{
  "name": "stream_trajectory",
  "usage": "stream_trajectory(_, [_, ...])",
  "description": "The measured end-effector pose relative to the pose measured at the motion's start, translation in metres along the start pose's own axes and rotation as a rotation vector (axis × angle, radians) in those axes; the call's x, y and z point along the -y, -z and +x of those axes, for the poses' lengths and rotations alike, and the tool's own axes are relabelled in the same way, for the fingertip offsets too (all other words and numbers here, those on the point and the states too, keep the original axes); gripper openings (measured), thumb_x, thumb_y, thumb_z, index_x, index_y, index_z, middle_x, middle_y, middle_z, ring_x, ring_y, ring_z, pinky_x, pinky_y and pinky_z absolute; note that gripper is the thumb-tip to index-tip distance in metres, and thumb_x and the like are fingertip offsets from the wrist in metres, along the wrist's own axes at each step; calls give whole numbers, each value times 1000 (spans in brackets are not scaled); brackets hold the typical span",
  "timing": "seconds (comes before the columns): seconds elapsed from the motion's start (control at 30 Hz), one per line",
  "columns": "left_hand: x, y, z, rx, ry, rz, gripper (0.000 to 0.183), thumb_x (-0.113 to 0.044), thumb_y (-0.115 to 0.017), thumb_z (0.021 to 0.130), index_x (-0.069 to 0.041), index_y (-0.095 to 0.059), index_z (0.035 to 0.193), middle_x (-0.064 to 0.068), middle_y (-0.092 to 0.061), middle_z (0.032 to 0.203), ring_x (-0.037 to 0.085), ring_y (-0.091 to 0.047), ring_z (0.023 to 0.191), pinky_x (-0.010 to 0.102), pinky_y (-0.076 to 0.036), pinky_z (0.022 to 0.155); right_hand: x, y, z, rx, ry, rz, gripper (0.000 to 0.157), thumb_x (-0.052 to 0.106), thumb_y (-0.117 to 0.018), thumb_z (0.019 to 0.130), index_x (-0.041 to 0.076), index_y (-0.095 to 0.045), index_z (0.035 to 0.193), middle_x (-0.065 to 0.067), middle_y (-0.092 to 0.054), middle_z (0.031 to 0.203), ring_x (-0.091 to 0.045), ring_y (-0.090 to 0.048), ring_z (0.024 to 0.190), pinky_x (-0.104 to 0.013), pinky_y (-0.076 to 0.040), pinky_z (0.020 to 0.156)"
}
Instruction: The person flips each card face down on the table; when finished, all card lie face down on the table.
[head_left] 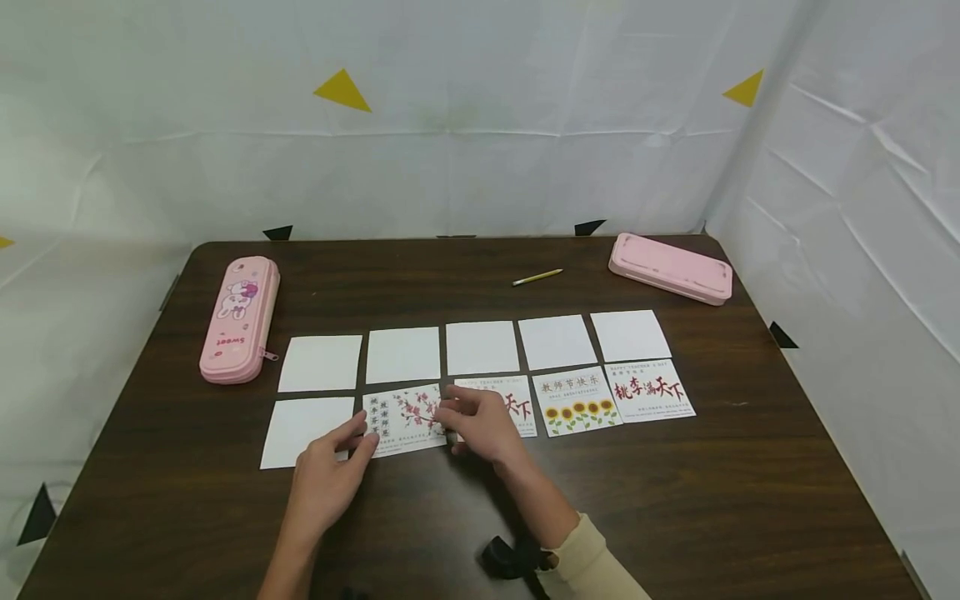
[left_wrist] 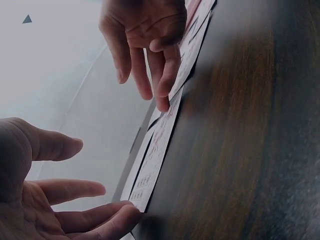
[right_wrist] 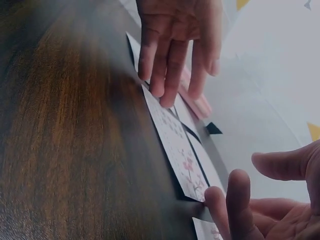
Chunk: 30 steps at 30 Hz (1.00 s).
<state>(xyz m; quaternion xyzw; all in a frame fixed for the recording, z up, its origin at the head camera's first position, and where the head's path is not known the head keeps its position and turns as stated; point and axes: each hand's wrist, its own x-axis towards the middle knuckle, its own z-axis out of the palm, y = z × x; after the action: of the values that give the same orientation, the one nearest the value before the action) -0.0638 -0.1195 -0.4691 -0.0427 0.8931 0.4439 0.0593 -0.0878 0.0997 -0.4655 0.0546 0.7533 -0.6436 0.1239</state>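
Observation:
A card printed with pink blossoms and dark Chinese characters (head_left: 405, 421) lies face up in the front row. At its left edge is my left hand (head_left: 330, 475), fingertips right at the card's side and thumb held apart. My right hand (head_left: 480, 423) is at the opposite edge, its fingers loosely bent and overlapping the card to the right, which bears red characters (head_left: 517, 407). In the left wrist view, the lower fingers of my left hand (left_wrist: 85, 205) meet the card's near end. The right wrist view has my right hand's fingers (right_wrist: 217, 205) at the other end.
Blank white cards (head_left: 480, 347) form the back row, with one more blank card (head_left: 307, 433) at front left. To the right lie a sunflower card (head_left: 576, 402) and another red-lettered card (head_left: 649, 390). Pink pencil cases (head_left: 240, 321) (head_left: 671, 267) and a pencil (head_left: 537, 277) lie behind.

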Motion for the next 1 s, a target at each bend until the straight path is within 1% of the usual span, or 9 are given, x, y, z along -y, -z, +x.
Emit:
stream_trajectory(0.07, [1, 0, 0, 0, 7, -3, 45, -25, -64, 95, -5, -59, 135, 13, -66, 124, 27, -63, 110, 41, -42, 83, 1, 1, -1, 8, -11, 14, 51, 11, -70, 89, -5, -55, 135, -17, -70, 111, -25, -68, 89, -29, -54, 52])
stream_trajectory(0.17, [0, 1, 0, -1, 13, -6, 46, -25, -64, 95, -5, -59, 136, 13, -66, 123, 26, -63, 109, 42, -42, 83, 2, 2, 0, 3, -1, 5, 50, 10, -70, 89, -5, -56, 134, -16, -70, 110, -23, -68, 86, -31, -53, 52])
stream_trajectory(0.27, [0, 1, 0, -1, 20, -9, 45, -26, -64, 95, -6, -59, 135, 13, -67, 123, 27, -63, 110, 43, -41, 85, 2, 0, 1, -16, 19, -8, 48, 7, -71, 87, -4, -59, 132, -14, -71, 105, -19, -65, 76, -32, -53, 52])
stream_trajectory(0.47, [-2, 1, -1, 0, 36, -9, 45, -27, -64, 95, -6, -60, 135, 12, -67, 122, 26, -62, 110, 44, -39, 87, -2, -6, 6, -24, 13, -4, 45, -1, -72, 83, -3, -63, 127, -7, -65, 91, -10, -55, 54, -27, -50, 48])
stream_trajectory(0.53, [-2, 1, -1, 1, 37, -13, 45, -27, -64, 95, -6, -60, 135, 12, -67, 123, 26, -61, 111, 44, -39, 87, -4, -7, 7, -36, 18, -15, 44, -2, -72, 82, -2, -65, 125, -7, -65, 89, -10, -53, 49, -27, -50, 47])
stream_trajectory(0.7, [-1, 1, -1, 6, 25, -18, 46, -26, -64, 95, -5, -59, 136, 11, -64, 127, 26, -62, 110, 42, -39, 85, -9, -8, 9, -81, 27, -5, 42, -3, -73, 81, -1, -68, 122, -11, -70, 90, -11, -56, 50, -29, -51, 45])
stream_trajectory(0.8, [0, 2, 0, 6, 15, -12, 47, -26, -64, 95, -5, -58, 137, 11, -64, 127, 26, -63, 109, 41, -40, 85, -10, -5, 8, -91, 24, 32, 41, -5, -72, 81, -2, -67, 122, -14, -71, 91, -11, -57, 52, -28, -50, 44])
stream_trajectory(0.9, [2, 3, 0, -4, 4, -14, 46, -26, -64, 95, -4, -58, 136, 11, -66, 124, 26, -63, 107, 40, -40, 83, -7, -3, 7, -76, 15, 53, 40, -8, -70, 82, -5, -67, 121, -18, -71, 92, -11, -56, 51, -27, -49, 45])
stream_trajectory(1.0, [3, 3, 0, -25, -10, -23, 44, -25, -63, 96, -4, -60, 135, 12, -66, 120, 27, -64, 105, 39, -43, 81, -3, -1, 5, -44, 4, 60, 37, -10, -67, 82, -9, -66, 119, -21, -69, 93, -12, -55, 51, -29, -51, 46])
